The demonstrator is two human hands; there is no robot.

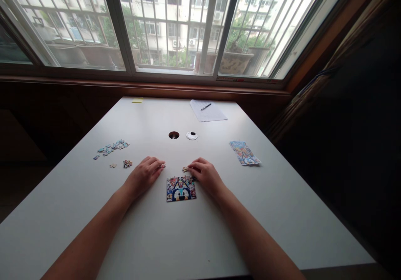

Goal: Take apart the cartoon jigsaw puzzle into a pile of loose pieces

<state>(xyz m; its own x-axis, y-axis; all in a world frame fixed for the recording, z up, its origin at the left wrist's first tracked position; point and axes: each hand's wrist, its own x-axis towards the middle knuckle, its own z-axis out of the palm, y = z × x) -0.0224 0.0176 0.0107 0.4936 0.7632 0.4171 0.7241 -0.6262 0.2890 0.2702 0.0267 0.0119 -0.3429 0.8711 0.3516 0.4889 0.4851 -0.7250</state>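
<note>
So there's a white table (150, 234) pushed up near a window (169, 29), and the puzzle (181, 190) lies flat on it, roughly between the two forearms and just on the near side of the fingers. It's a partly built block with a blue cartoon dog face in the middle and a busy, colorful crowd around it. Left hand (144, 172) is up past its left corner, thumb and fingers pinched narrow around a small piece (163, 166), mostly hidden by the fingertips. Right hand (205, 174) is by the top right corner, fingers also close together, gripping a yellowish piece (184, 169) just above the top edge. Can't tell if either bit is off the tabletop. Over to the left there's a loose spread of mostly light blue bits (114, 147), and nearer the left wrist a tight darker clump (127, 164) with a couple of tan bits (113, 166) beside it. On the right, well apart from the hand, lies a leaflet (244, 153) with a similar blue dog on it. Farther back: a round hole (173, 135) with its cap (191, 136) next to it, paper (211, 113) with a pen (206, 106) on top, and a yellow sticky note (137, 100) at the far edge.
</note>
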